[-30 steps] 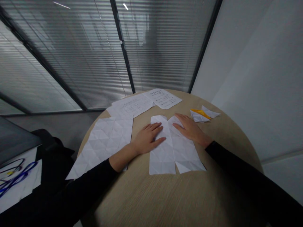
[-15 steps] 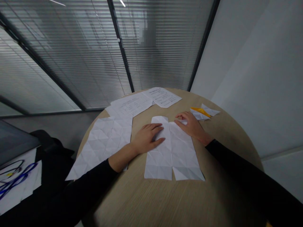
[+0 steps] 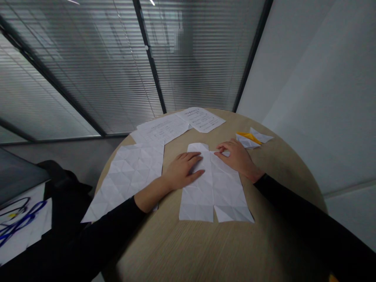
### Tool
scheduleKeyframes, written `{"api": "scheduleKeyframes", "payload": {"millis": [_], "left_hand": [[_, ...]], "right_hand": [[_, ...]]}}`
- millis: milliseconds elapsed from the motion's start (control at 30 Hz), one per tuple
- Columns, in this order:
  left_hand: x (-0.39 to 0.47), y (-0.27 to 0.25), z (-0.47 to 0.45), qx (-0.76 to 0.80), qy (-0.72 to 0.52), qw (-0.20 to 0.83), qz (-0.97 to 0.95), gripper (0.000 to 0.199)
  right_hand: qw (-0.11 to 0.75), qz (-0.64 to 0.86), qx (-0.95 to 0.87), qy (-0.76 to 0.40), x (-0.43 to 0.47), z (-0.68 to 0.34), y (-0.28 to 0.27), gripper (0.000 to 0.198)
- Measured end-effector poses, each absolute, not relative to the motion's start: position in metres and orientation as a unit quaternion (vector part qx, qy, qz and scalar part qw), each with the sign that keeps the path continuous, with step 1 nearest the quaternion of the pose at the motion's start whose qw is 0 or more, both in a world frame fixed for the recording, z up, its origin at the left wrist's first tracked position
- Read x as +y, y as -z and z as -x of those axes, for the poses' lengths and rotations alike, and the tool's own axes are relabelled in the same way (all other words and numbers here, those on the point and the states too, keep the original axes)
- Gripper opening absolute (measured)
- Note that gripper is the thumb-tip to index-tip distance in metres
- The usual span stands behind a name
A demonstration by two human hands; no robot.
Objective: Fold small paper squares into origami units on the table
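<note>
A white creased paper sheet (image 3: 199, 199) lies in front of me, with short slits at its near and far edges and a fold line down its middle. My left hand (image 3: 183, 170) rests on its left half, fingers spread and holding nothing. At the far edge of the right half, my right hand (image 3: 236, 156) pinches the paper between thumb and fingers, and that edge looks slightly raised. Just beyond this hand sits a folded paper piece (image 3: 249, 140) in white and yellow.
Another creased white sheet (image 3: 132, 166) lies left, partly under my left forearm. Printed pages (image 3: 202, 119) overlap at the far side of the round wooden table (image 3: 176, 250). Blue cables (image 3: 23, 221) lie on papers at lower left. Blinds (image 3: 199, 78) and a wall (image 3: 331, 98) stand behind.
My right hand has shifted slightly left along the far edge of the sheet, its thumb and fingers closer together. The left hand stays in place.
</note>
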State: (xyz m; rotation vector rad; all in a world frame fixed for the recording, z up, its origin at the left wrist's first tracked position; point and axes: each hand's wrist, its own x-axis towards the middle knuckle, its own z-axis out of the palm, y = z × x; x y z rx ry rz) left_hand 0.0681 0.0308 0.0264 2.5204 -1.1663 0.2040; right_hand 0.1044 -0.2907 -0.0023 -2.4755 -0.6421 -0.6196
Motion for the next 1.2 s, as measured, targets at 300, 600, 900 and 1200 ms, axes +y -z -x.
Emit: {"api": "scheduleKeyframes", "payload": {"millis": [300,600,900,1200], "left_hand": [[0.0309,-0.0274,-0.0676,-0.421,-0.076,0.172,-0.887,0.058],[0.0306,-0.0272,-0.0683,-0.431,-0.083,0.158,-0.885,0.060],[0.0296,-0.0259,-0.0679,-0.427,-0.084,0.158,-0.886,0.059],[0.0293,-0.0277,-0.0674,-0.433,-0.083,0.162,-0.883,0.060]], "right_hand": [[0.212,0.922,-0.234,0.225,-0.2898,-0.1037,0.0038,0.026],[0.311,0.891,-0.218,0.247,-0.2938,-0.1094,0.0057,0.011],[0.373,0.869,-0.194,0.259,-0.2933,-0.1084,0.0040,0.005],[0.323,0.879,-0.227,0.267,-0.2960,-0.1103,0.0049,0.015]]}}
